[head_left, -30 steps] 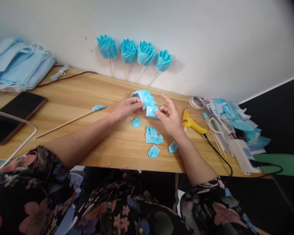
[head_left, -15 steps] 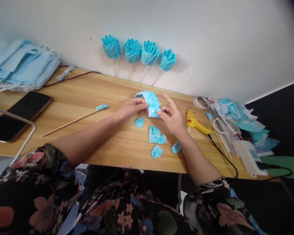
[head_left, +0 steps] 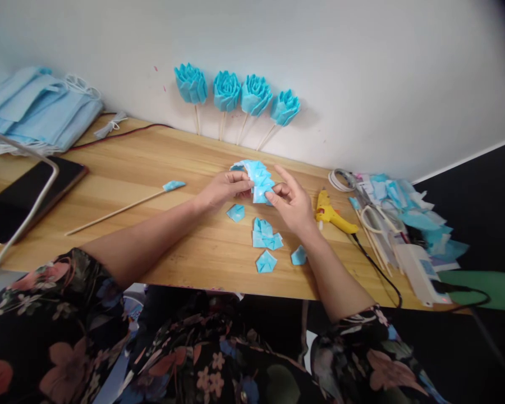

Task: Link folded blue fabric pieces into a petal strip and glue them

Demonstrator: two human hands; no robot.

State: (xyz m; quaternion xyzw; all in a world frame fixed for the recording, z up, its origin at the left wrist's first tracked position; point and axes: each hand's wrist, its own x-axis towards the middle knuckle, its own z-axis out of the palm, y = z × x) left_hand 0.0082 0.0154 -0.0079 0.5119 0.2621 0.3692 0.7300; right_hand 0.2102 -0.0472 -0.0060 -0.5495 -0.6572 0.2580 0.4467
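Observation:
Above the middle of the wooden table, both hands hold a curved strip of overlapping folded blue petals (head_left: 258,175). My left hand (head_left: 226,189) pinches the strip's inner edge between thumb and fingers. The thumb and curled fingers of my right hand (head_left: 292,203) grip the petal at its lower right end, while the index finger points up and away. Below lie a loose folded petal (head_left: 236,212), a small cluster of joined petals (head_left: 266,234), another petal (head_left: 266,261) and one partly behind my right forearm (head_left: 298,255). To the left rests a wooden stick (head_left: 118,212) tipped with a blue petal (head_left: 174,186).
Several blue flowers on sticks (head_left: 227,91) lean against the wall. At right are a yellow glue gun (head_left: 334,213), tape roll (head_left: 342,179), scissors (head_left: 376,217), blue scraps (head_left: 421,213) and a white power strip (head_left: 418,275). Face masks (head_left: 37,112) and a phone (head_left: 29,196) occupy the left.
The view has shifted slightly, so the table things appear a little further left. Both hands keep nearly the same hold on the petal strip.

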